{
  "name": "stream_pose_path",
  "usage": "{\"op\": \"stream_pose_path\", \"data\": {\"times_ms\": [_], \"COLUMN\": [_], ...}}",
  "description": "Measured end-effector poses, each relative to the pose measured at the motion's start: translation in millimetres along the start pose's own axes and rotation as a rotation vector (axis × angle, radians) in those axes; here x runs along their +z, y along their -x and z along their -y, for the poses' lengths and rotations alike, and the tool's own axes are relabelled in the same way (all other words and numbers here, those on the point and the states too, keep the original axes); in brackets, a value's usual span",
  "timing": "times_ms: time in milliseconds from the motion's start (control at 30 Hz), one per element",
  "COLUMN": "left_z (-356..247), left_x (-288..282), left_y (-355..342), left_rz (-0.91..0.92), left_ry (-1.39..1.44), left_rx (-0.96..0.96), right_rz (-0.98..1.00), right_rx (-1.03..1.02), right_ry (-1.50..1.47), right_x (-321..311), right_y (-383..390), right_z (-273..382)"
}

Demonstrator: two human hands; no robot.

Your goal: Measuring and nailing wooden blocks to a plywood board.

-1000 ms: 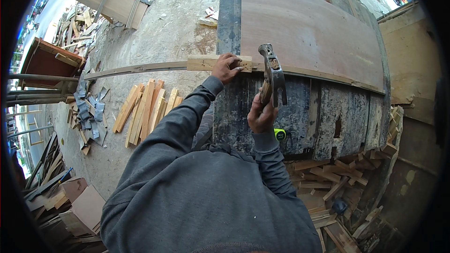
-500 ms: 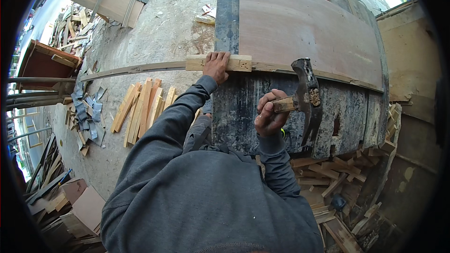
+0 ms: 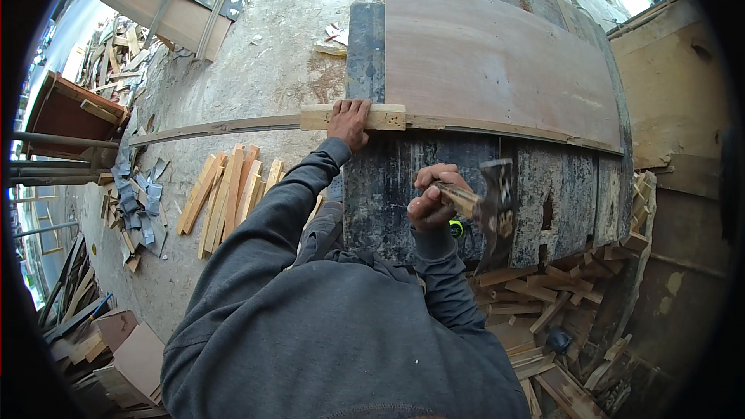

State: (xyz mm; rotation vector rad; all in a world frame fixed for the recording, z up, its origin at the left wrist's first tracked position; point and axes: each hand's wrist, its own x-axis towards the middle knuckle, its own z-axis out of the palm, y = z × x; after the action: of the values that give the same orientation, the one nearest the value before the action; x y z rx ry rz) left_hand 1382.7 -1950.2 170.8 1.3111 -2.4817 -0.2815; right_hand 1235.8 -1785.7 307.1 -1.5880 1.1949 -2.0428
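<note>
My left hand (image 3: 350, 122) is closed over a short wood block (image 3: 388, 117), pressing it down. That block lies across a long thin wooden strip (image 3: 225, 126), which runs along the near edge of a plywood sheet (image 3: 497, 54) and out past the table to the left. A claw hammer (image 3: 497, 213) is in my right hand (image 3: 438, 195), gripped by its wooden handle above the dark, stained table (image 3: 380, 209). The hammer's head is smeared by motion and hangs to the right of the hand, apart from the strip and the block.
Several cut wood pieces (image 3: 225, 198) lie on the floor left of the table. More scrap wood (image 3: 547, 291) is heaped below its near right side. A tan board wall (image 3: 675, 85) stands at the right. Grey scraps (image 3: 143, 202) litter the floor farther left.
The right hand and hammer have shifted slightly left, and the hammer has tilted. The whole view has moved a little. My left hand stays on the wood block.
</note>
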Motion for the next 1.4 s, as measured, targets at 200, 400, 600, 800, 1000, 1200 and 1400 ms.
{"op": "stream_pose_path", "data": {"times_ms": [200,400,600,800,1000,1200,1400], "left_z": [-2.9,4.6,16.8,-5.8,-13.0,-17.3,-15.0], "left_x": [-1.2,3.6,-0.3,6.1,7.3,2.7,5.1], "left_y": [-4.6,-9.3,-17.8,-10.4,-12.9,-15.0,-12.1], "left_rz": [-0.005,0.042,0.112,0.122,0.164,0.202,0.187], "left_ry": [-0.015,-0.071,-0.096,-0.127,-0.227,-0.255,-0.240], "left_rx": [0.018,0.111,0.222,0.061,0.019,0.004,0.074], "right_rz": [0.513,0.293,0.159,0.070,0.023,0.109,0.234], "right_rx": [0.714,0.820,0.982,1.026,1.048,1.030,1.006], "right_ry": [0.842,0.442,0.552,0.563,0.522,0.647,0.590], "right_x": [-13.0,-42.8,-91.7,-116.9,-111.0,-110.3,-114.2], "right_y": [41.5,92.2,157.5,191.9,209.9,210.6,218.9], "right_z": [-59.2,-42.3,-17.3,3.6,11.0,22.2,6.2]}}
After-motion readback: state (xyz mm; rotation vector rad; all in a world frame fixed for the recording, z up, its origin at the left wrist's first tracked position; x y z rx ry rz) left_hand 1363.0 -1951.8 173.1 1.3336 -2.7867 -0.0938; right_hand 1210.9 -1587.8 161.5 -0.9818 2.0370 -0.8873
